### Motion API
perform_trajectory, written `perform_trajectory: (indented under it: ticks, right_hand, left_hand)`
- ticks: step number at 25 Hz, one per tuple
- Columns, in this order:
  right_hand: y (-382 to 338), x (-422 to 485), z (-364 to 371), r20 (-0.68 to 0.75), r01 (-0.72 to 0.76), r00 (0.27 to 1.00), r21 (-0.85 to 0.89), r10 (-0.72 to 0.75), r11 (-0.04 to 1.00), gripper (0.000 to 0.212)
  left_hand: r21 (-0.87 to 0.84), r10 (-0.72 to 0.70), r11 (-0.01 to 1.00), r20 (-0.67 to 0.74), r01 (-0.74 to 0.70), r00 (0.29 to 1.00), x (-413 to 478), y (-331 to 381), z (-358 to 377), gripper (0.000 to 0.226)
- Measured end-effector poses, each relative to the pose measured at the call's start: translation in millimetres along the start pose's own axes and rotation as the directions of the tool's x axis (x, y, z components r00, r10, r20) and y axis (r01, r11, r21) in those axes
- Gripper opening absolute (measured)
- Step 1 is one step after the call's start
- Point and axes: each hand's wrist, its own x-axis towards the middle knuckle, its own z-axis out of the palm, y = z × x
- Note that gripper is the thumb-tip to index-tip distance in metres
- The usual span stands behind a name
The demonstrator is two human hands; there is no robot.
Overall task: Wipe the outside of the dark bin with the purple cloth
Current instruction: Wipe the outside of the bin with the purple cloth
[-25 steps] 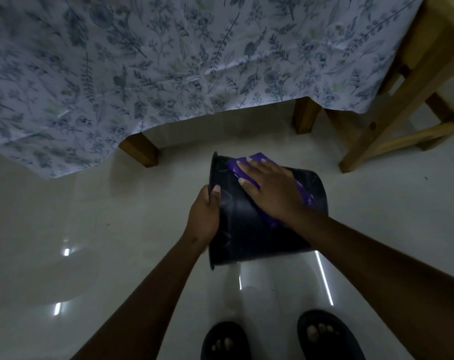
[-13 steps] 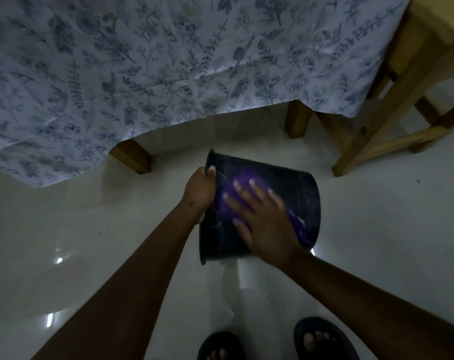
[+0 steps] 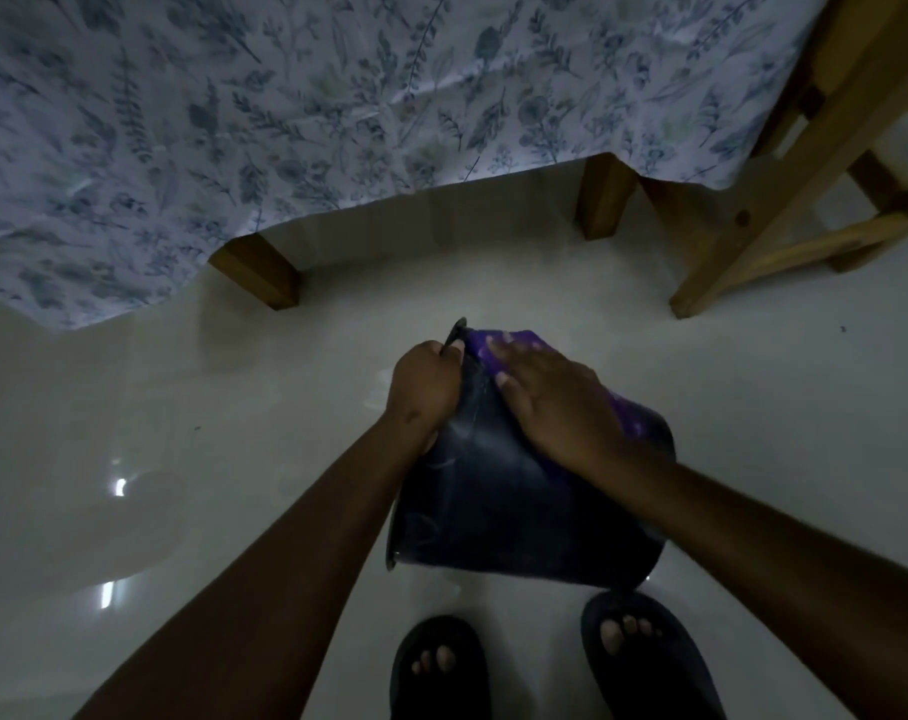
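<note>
The dark bin (image 3: 493, 501) is held on its side above the pale floor, just in front of my feet. My left hand (image 3: 425, 387) grips the bin's rim at its upper left edge. My right hand (image 3: 550, 402) lies flat on the purple cloth (image 3: 636, 420) and presses it against the bin's upper outer wall. Most of the cloth is hidden under that hand; purple shows beyond the fingertips and to the right of the wrist.
A table draped with a floral tablecloth (image 3: 337, 106) stands ahead, with wooden legs (image 3: 257, 270) showing below the hem. A wooden stool (image 3: 784, 200) stands at the right. My feet in dark sandals (image 3: 644, 657) are directly below the bin on the glossy floor (image 3: 182, 433).
My right hand slid the cloth from the middle of the bin's wall up toward the rim by my left hand. The bin turned and sits lower in view, closer to my feet.
</note>
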Motion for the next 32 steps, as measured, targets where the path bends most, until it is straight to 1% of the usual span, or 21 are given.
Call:
perform_trajectory:
  ticks: [1, 3, 5, 7, 9, 10, 11, 13, 14, 15, 16, 18, 20, 23, 26, 27, 29, 30, 31, 32]
  right_hand:
    - [-9.6, -23.3, 6.0, -0.027, 0.058, 0.998, -0.089, -0.06, 0.994, 0.052]
    - [-27.3, -74.8, 28.4, -0.007, 0.126, 0.991, -0.194, -0.13, 0.973, 0.056]
    - [-29.7, -90.8, 33.2, -0.018, 0.135, 0.99, -0.182, -0.14, 0.974, 0.057]
    - [-17.8, -61.8, 25.1, -0.081, 0.073, 0.993, -0.177, -0.089, 0.981, 0.054]
    - [-3.4, -16.2, 6.9, -0.133, -0.033, 0.991, -0.168, 0.011, 0.985, 0.053]
    - [5.4, 6.2, -2.6, -0.117, -0.085, 0.991, -0.145, 0.068, 0.986, 0.053]
    - [14.5, 25.8, -9.1, -0.073, -0.123, 0.991, -0.124, 0.114, 0.985, 0.052]
    - [20.5, 48.9, -14.4, 0.023, -0.138, 0.99, -0.086, 0.141, 0.987, 0.051]
    - [20.6, 51.6, -14.2, 0.026, -0.138, 0.99, -0.08, 0.141, 0.987, 0.051]
    - [19.7, 47.5, -12.2, -0.001, -0.131, 0.991, -0.09, 0.131, 0.987, 0.051]
    - [16.9, 36.3, -7.0, -0.048, -0.102, 0.994, -0.122, 0.097, 0.987, 0.052]
    - [5.8, -0.4, 6.6, -0.153, -0.006, 0.988, -0.184, -0.023, 0.983, 0.053]
    - [-0.2, -31.0, 19.8, -0.2, 0.08, 0.972, -0.207, -0.123, 0.975, 0.055]
    - [2.2, -44.0, 26.8, -0.168, 0.163, 0.961, -0.298, -0.219, 0.941, 0.059]
    - [7.0, -52.4, 21.1, -0.09, 0.274, 0.938, -0.394, -0.334, 0.877, 0.074]
    - [9.4, -54.4, 15.8, -0.084, 0.305, 0.927, -0.394, -0.365, 0.867, 0.079]
    - [13.2, -55.4, 6.3, -0.117, 0.334, 0.909, -0.367, -0.399, 0.868, 0.085]
    - [12.4, -54.5, 1.7, -0.138, 0.341, 0.903, -0.345, -0.407, 0.874, 0.084]
    - [8.0, -52.1, -4.5, -0.176, 0.336, 0.9, -0.3, -0.398, 0.893, 0.079]
    - [3.8, -47.6, -9.0, -0.214, 0.308, 0.913, -0.203, -0.349, 0.93, 0.071]
  left_hand:
    - [0.01, -0.007, 1.0, -0.002, 0.007, 1.0, 0.8, 2.1, 0.2, 0.036]
    - [0.036, -0.022, 0.999, 0.004, 0.022, 1.0, 8.2, 8.2, 2.5, 0.037]
    - [0.029, -0.028, 0.999, 0.019, 0.027, 0.999, 13.8, 16.6, 0.1, 0.035]
    - [-0.054, 0.02, 0.998, 0.072, -0.016, 0.997, 12.4, 19.1, -3.7, 0.031]
    - [-0.035, 0.117, 0.993, 0.09, -0.114, 0.989, -3.7, 11.6, -5.3, 0.033]
    - [-0.016, 0.157, 0.988, 0.064, -0.156, 0.986, -14.1, 5.4, -4.3, 0.033]
    - [-0.013, 0.17, 0.985, 0.024, -0.17, 0.985, -22.8, 1.0, -2.8, 0.033]
    - [-0.042, 0.134, 0.99, -0.07, -0.137, 0.989, -24.5, -0.4, -0.1, 0.033]
    - [-0.042, 0.112, 0.992, -0.09, -0.117, 0.99, -19.2, 1.9, 1.5, 0.034]
    - [-0.039, 0.094, 0.994, -0.091, -0.098, 0.991, -12.2, 4.2, 3.3, 0.035]
    - [-0.044, 0.078, 0.996, -0.087, -0.082, 0.993, -5.9, 6.6, 4.6, 0.035]
    - [-0.081, 0.053, 0.995, -0.075, -0.059, 0.996, 5.7, 10.0, 5.8, 0.033]
    - [-0.107, 0.039, 0.993, -0.065, -0.046, 0.997, 14.4, 8.9, 7.1, 0.032]
    - [-0.119, 0.025, 0.992, -0.063, -0.032, 0.998, 15.8, 7.4, 7.4, 0.034]
    - [-0.106, 0.042, 0.993, -0.072, -0.049, 0.997, 1.7, 13.4, 4.5, 0.033]
    - [-0.099, 0.058, 0.993, -0.084, -0.066, 0.995, -6.1, 15.9, 3.0, 0.033]
    - [-0.112, 0.084, 0.989, -0.13, -0.098, 0.988, -21.1, 17.8, -0.7, 0.033]
    - [-0.136, 0.094, 0.984, -0.157, -0.115, 0.983, -28.9, 16.2, -2.6, 0.033]
    - [-0.161, 0.106, 0.978, -0.181, -0.136, 0.978, -37.5, 15.7, -6.4, 0.032]
    - [-0.171, 0.119, 0.973, -0.195, -0.153, 0.974, -45.1, 14.7, -10.3, 0.031]
